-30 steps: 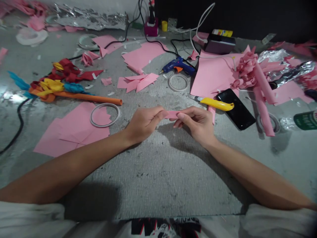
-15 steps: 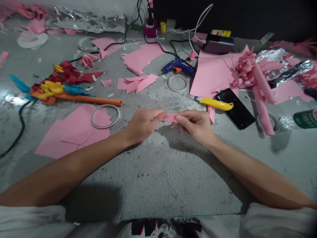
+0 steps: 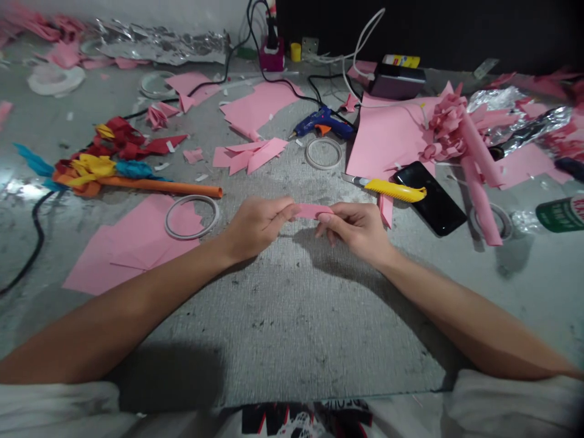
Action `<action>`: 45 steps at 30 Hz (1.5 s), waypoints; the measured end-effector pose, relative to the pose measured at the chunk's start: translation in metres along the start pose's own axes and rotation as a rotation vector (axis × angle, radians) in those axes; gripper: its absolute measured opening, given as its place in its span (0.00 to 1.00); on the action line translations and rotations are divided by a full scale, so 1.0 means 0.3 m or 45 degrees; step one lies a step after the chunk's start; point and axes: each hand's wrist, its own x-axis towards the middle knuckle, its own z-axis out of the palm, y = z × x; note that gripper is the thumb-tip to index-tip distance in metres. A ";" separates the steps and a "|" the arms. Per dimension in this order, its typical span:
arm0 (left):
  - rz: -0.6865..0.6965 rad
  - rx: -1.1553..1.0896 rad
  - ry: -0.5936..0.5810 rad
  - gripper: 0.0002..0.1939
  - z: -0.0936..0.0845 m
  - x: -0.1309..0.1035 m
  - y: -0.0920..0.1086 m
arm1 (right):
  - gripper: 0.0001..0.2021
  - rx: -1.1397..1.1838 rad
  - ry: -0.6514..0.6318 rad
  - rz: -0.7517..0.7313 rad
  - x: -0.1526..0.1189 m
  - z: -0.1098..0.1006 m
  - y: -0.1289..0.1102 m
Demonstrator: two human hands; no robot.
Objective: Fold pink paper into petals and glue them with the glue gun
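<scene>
dim, greyish light | glare on table (image 3: pixel 274 328) at far left | shadow below right hand (image 3: pixel 358 231) | outer edges soft

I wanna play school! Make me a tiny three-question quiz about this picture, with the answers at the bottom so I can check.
1. Pick one: what do the left hand and the right hand hold between them?
A. a black phone
B. a pink paper strip
C. a green can

2. True or false: the yellow cutter lies nearer to the person than the blue glue gun.

3. Fill in the color: the long tube on the left side of the table is ____.

Key: 1. B; 2. True; 3. orange
</scene>
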 end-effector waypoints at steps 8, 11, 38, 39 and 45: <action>-0.033 -0.020 0.071 0.14 -0.002 0.008 0.003 | 0.21 0.125 0.086 0.065 0.010 -0.002 0.017; -0.009 0.002 0.109 0.13 0.000 0.007 -0.001 | 0.20 0.104 0.095 0.047 0.010 0.000 0.013; 0.836 0.901 0.084 0.14 0.138 0.082 0.105 | 0.11 -0.892 -0.230 -1.441 -0.137 0.103 -0.049; 0.863 0.930 0.046 0.13 0.156 0.103 0.114 | 0.12 -0.910 -0.217 -1.422 -0.135 0.103 -0.047; 0.880 0.941 -0.213 0.09 0.250 0.211 0.134 | 0.15 -1.056 -0.183 -1.396 -0.123 0.093 -0.018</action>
